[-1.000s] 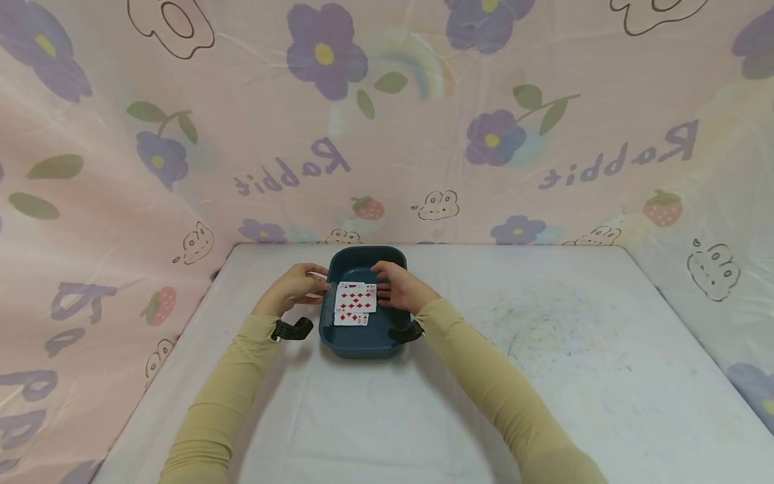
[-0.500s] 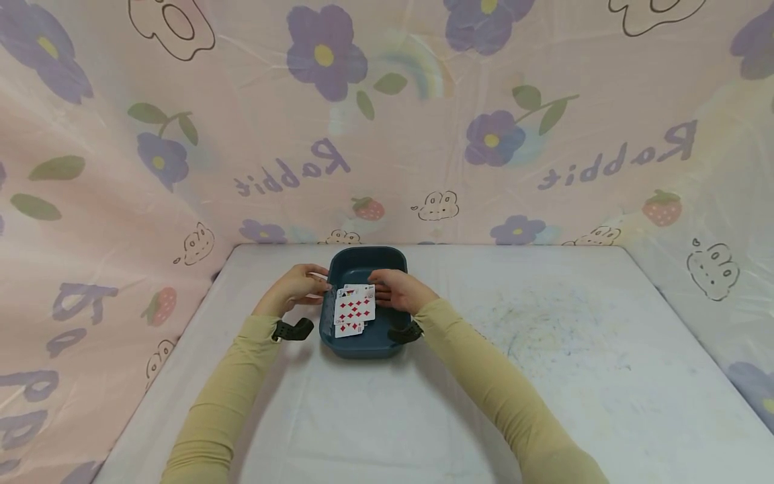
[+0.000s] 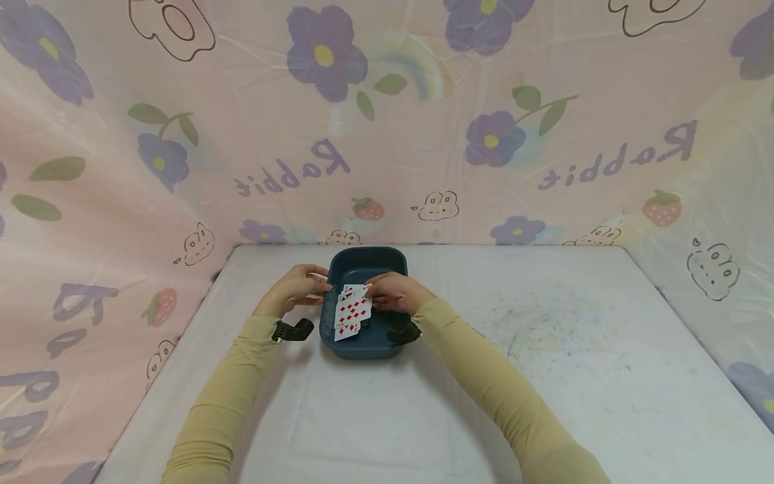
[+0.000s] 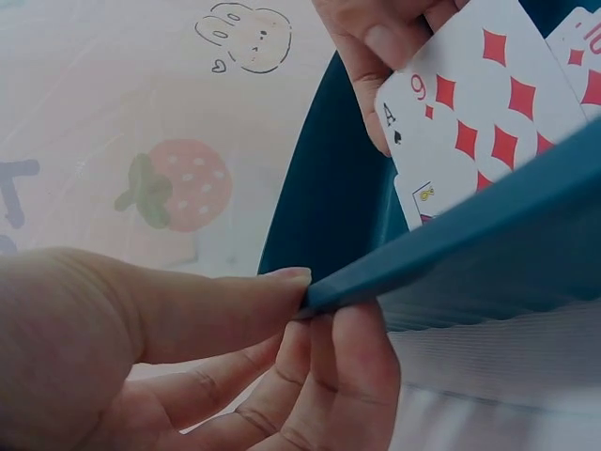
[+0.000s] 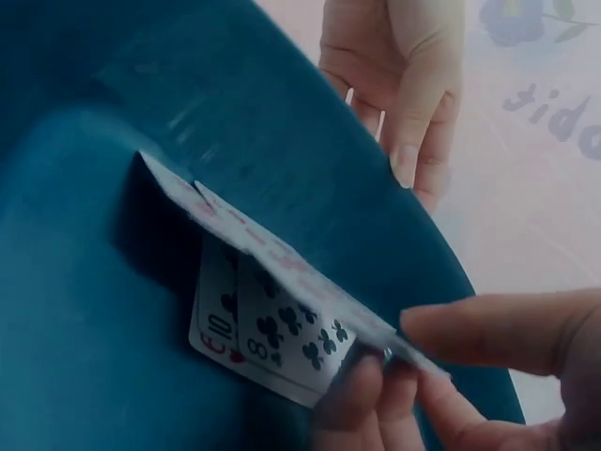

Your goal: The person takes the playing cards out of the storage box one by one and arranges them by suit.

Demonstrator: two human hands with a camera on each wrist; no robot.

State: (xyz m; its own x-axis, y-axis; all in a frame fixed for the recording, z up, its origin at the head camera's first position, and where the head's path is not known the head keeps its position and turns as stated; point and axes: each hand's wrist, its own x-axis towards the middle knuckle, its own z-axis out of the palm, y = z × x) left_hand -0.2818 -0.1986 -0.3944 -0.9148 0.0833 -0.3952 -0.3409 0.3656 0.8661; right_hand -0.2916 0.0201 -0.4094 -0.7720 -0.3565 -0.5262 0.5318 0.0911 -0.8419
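In the head view, a person's left hand (image 3: pixel 296 289) is holding the left side of a dark blue-green bin (image 3: pixel 363 353), which is sitting on a white-covered table (image 3: pixel 562 403). The right hand (image 3: pixel 399 292) is reaching into the bin and holding some white playing cards (image 3: pixel 353 312) by their right edge. The cards are overlapping in a slanting spread inside the bin, near its left wall, with red diamonds facing up. Only this view is showing both tan sleeves (image 3: pixel 224 403) and the bin's whole outline.

The left wrist view is showing the left grip closely: the thumb and fingers are pinching the bin's rim (image 4: pixel 470 211) between them. Past the rim, a nine of diamonds (image 4: pixel 488 122) is tilting, partly covering an ace of spades (image 4: pixel 392 127); a ten of diamonds (image 4: pixel 582 66) is showing at the right.

The right wrist view is catching the held cards almost edge-on, slanting above the bin's floor, their right end gripped narrowly between thumb and fingers. Below that edge, an eight of clubs (image 5: pixel 291 319) is overlapping a card marked 10 (image 5: pixel 211 310), details the other views are hiding.
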